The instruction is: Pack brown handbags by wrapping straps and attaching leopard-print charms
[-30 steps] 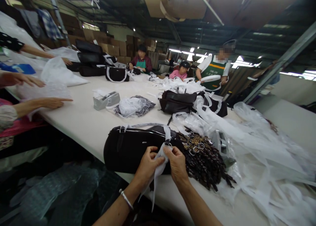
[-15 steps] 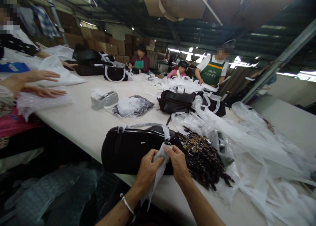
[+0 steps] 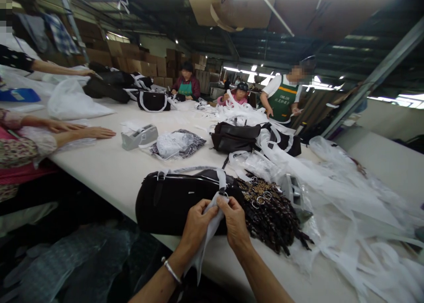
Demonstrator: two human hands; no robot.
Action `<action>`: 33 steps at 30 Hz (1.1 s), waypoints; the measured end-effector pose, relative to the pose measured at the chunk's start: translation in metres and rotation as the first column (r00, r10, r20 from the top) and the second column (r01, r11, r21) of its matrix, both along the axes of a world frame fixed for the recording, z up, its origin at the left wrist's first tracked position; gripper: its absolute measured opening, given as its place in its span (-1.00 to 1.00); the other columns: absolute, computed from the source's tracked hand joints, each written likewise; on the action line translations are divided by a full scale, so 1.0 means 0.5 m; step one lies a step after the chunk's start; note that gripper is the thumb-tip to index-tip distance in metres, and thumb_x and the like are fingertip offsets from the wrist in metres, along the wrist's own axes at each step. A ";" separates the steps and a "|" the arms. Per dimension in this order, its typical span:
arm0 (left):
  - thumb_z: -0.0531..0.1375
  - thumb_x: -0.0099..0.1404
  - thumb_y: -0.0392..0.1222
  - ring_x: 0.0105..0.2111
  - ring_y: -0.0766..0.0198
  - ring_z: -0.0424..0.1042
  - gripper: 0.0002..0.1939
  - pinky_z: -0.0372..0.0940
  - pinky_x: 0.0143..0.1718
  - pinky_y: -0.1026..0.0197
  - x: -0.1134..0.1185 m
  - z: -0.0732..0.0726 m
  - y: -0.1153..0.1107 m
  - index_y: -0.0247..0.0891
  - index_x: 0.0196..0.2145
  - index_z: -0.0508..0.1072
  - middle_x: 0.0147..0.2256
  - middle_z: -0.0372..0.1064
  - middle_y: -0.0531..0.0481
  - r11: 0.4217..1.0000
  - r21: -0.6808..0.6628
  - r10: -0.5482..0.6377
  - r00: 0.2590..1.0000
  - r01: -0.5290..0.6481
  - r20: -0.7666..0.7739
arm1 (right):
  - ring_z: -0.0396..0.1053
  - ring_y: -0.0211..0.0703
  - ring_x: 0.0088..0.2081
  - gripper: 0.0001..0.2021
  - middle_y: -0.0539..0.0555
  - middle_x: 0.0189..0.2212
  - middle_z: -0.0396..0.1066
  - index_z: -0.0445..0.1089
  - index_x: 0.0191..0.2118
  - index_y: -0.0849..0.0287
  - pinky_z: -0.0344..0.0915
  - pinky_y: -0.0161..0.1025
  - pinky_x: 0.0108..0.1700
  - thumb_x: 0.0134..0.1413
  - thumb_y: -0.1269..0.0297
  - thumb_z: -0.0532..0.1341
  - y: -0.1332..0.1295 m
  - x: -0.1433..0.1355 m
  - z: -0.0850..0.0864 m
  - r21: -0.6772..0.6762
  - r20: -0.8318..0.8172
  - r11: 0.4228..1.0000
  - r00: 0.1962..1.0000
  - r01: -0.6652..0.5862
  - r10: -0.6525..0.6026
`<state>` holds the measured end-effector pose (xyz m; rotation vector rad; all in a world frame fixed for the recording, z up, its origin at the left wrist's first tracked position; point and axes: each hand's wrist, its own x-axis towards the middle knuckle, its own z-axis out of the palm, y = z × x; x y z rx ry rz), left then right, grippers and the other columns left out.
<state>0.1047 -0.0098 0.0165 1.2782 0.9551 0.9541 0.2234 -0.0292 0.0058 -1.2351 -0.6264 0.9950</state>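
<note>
A black handbag (image 3: 175,206) with a silver zipper lies along the near edge of the table, its handle (image 3: 195,168) covered in white wrapping. Below the right handle ring hangs a strip of white wrapping paper (image 3: 212,228). My left hand (image 3: 198,221) pinches this strip from the left side, and my right hand (image 3: 234,219) grips its top close to the metal ring. Both hands are closed in front of the bag's right end. Whatever the strip covers is hidden. Right beside the bag lies a heap of dark brown straps with metal rings (image 3: 268,210).
Grey tape dispensers stand on the table, one (image 3: 139,136) behind the bag and another (image 3: 293,197) beside the strap heap. A plastic-wrapped packet (image 3: 177,144) and a dark brown bag (image 3: 235,137) lie farther back. White wrapping (image 3: 331,197) covers the right side. A co-worker's hands (image 3: 86,130) rest at left.
My hands stay at the strip; the right has shifted slightly left, toward the left hand. At left, a co-worker's hands have slid right over the plastic, and another person's arm has moved.
</note>
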 end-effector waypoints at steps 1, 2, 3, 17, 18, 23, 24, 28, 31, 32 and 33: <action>0.25 0.22 0.01 -0.40 0.25 0.36 -0.69 0.20 -0.36 0.28 0.002 -0.005 0.001 -0.32 -0.28 0.53 -0.38 0.48 -0.02 0.999 -0.035 -0.001 0.999 0.003 0.040 | 0.20 -0.28 -0.42 -0.66 -0.07 -0.48 0.33 0.39 -0.40 0.19 0.19 -0.33 -0.35 -0.13 0.04 0.42 0.001 0.001 0.000 -0.004 -0.008 1.000 1.000 -0.005 0.005; 0.25 0.21 0.00 -0.42 0.27 0.35 -0.70 0.20 -0.37 0.29 0.004 -0.011 0.002 -0.32 -0.29 0.53 -0.39 0.47 -0.01 0.998 -0.063 0.002 0.997 0.003 0.073 | 0.19 -0.28 -0.43 -0.66 -0.07 -0.48 0.33 0.39 -0.40 0.20 0.18 -0.34 -0.36 -0.13 0.04 0.43 0.001 0.001 0.002 -0.009 -0.016 1.000 1.000 -0.012 0.012; 0.26 0.20 -0.02 -0.43 0.29 0.33 -0.71 0.19 -0.38 0.30 0.006 -0.016 0.003 -0.33 -0.30 0.53 -0.40 0.46 -0.01 0.997 -0.080 0.007 0.995 0.001 0.098 | 0.19 -0.29 -0.44 -0.65 -0.07 -0.49 0.33 0.39 -0.40 0.20 0.18 -0.34 -0.37 -0.13 0.04 0.43 0.002 0.002 0.005 -0.016 -0.021 1.000 1.000 -0.021 0.021; 0.28 0.16 0.08 -0.47 0.34 0.22 -0.66 0.12 -0.45 0.34 0.007 -0.045 0.010 -0.29 -0.31 0.53 -0.46 0.37 0.07 0.987 -0.156 -0.013 0.996 0.028 0.094 | 0.47 0.02 -0.18 -0.52 0.15 -0.25 0.56 0.52 -0.17 0.20 0.32 -0.12 -0.05 -0.07 -0.11 0.31 -0.138 0.398 0.107 -0.066 0.592 0.886 0.733 0.459 -0.335; 0.28 0.16 0.09 -0.45 0.33 0.23 -0.64 0.13 -0.43 0.33 0.005 -0.046 0.011 -0.29 -0.30 0.53 -0.44 0.38 0.06 0.988 -0.149 -0.021 0.997 0.032 0.080 | 0.45 0.05 -0.16 -0.52 0.15 -0.25 0.55 0.52 -0.18 0.20 0.30 -0.11 -0.05 -0.07 -0.12 0.27 -0.149 0.445 0.107 -0.040 0.665 0.840 0.642 0.541 -0.382; 0.28 0.14 0.17 -0.44 0.29 0.24 -0.57 0.13 -0.42 0.31 0.002 -0.051 0.019 -0.28 -0.27 0.51 -0.44 0.39 0.06 0.986 -0.157 -0.048 0.998 0.054 0.046 | 0.42 0.07 -0.27 -0.60 0.15 -0.48 0.51 0.51 -0.49 0.22 0.29 -0.13 -0.20 -0.20 -0.08 0.27 -0.154 0.577 0.076 -0.159 0.726 0.801 0.618 0.578 -0.301; 0.28 0.14 0.18 -0.45 0.29 0.23 -0.56 0.12 -0.43 0.31 0.002 -0.051 0.020 -0.28 -0.27 0.50 -0.45 0.38 0.06 0.985 -0.161 -0.049 0.998 0.055 0.043 | 0.42 0.02 -0.34 -0.60 0.13 -0.54 0.48 0.49 -0.55 0.22 0.29 -0.15 -0.27 -0.21 -0.09 0.27 -0.148 0.586 0.065 -0.199 0.700 0.812 0.660 0.548 -0.273; 0.29 0.10 0.22 -0.50 0.29 0.22 -0.53 0.10 -0.48 0.31 0.001 -0.049 0.019 -0.28 -0.30 0.51 -0.48 0.37 0.07 0.987 -0.153 -0.040 0.999 0.041 0.015 | 0.39 -0.12 -0.48 -0.65 0.10 -0.58 0.47 0.45 -0.58 0.19 0.26 -0.24 -0.42 -0.21 -0.04 0.27 -0.122 0.604 0.031 -0.282 0.599 0.831 0.764 0.479 -0.238; 0.29 0.08 0.23 -0.49 0.27 0.24 -0.52 0.11 -0.47 0.30 0.000 -0.044 0.018 -0.28 -0.31 0.52 -0.47 0.39 0.06 0.991 -0.132 -0.020 1.000 0.018 -0.015 | 0.39 -0.10 -0.52 -0.73 0.12 -0.60 0.47 0.44 -0.55 0.19 0.25 -0.25 -0.48 -0.29 0.06 0.29 -0.107 0.617 0.021 -0.279 0.567 0.822 0.776 0.496 -0.276; 0.29 0.08 0.23 -0.48 0.27 0.25 -0.52 0.12 -0.47 0.30 -0.001 -0.042 0.018 -0.28 -0.31 0.52 -0.47 0.40 0.06 0.992 -0.127 -0.014 1.000 0.011 -0.024 | 0.39 -0.10 -0.54 -0.75 0.10 -0.62 0.46 0.43 -0.55 0.19 0.25 -0.25 -0.49 -0.33 0.09 0.30 -0.102 0.620 0.021 -0.265 0.566 0.820 0.770 0.508 -0.294; 0.29 0.07 0.24 -0.48 0.26 0.26 -0.52 0.13 -0.46 0.30 -0.001 -0.041 0.018 -0.28 -0.31 0.52 -0.47 0.41 0.05 0.992 -0.127 -0.017 0.999 0.012 -0.031 | 0.38 -0.11 -0.55 -0.77 0.08 -0.64 0.44 0.43 -0.53 0.19 0.25 -0.26 -0.50 -0.36 0.13 0.31 -0.097 0.622 0.022 -0.239 0.571 0.819 0.758 0.522 -0.316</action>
